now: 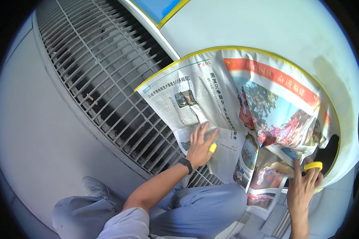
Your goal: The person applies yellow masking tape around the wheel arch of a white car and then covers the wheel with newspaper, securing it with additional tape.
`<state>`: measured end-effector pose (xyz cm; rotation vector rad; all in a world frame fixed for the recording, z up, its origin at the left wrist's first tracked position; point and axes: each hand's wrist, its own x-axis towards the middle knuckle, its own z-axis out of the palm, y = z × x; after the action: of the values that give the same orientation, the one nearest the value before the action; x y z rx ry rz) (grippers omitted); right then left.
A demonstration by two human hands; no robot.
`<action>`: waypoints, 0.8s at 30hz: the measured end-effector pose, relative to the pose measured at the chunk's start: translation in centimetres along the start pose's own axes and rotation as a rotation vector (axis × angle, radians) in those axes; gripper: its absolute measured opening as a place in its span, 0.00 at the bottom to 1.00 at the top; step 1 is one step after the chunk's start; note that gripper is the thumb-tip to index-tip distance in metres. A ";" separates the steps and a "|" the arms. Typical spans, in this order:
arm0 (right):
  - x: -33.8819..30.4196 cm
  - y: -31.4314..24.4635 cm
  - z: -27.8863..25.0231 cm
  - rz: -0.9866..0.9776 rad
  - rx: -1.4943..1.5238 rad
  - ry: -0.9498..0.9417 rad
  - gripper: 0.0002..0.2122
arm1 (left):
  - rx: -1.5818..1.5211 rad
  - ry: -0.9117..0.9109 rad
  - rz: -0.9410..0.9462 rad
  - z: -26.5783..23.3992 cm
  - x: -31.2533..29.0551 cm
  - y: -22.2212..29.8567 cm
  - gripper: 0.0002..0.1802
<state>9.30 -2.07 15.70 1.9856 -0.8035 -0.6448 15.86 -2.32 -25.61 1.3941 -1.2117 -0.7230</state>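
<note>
Nearest us we see bent knees in grey-blue trousers (203,205), one reaching the newspaper's lower edge, though we cannot tell whether they touch, and a grey shoe (95,188) beyond the other. The left forearm, a dark watch (185,164) at its wrist, crosses above the legs; the left hand (198,149) lies spread on the newspaper (223,107), a yellow piece (213,148) at its thumb. At our right, the right hand (303,183) curls its fingers about a yellow tape roll (313,166), beside the paper's crumpled lower right part. The creased sheets hang over a white curved panel (263,20), covering much of it and part of the slatted grating (101,59). Past the right hand we see a dark opening (332,153), partly hidden by paper. Pink scraps (91,99) lie on the grating. Farther up, a yellow strip (243,48) edges the newspaper's top, and beyond it sits a yellow-bordered blue area (155,8).
</note>
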 end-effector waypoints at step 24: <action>30.9 -17.6 -5.0 -0.734 -0.161 0.281 0.22 | 0.009 0.767 -0.026 -13.3 14.7 -13.3 0.17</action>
<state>38.23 -15.14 -1.20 2.1383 0.1710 -0.7803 35.89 -13.28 -32.51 1.4935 -0.5882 -0.1506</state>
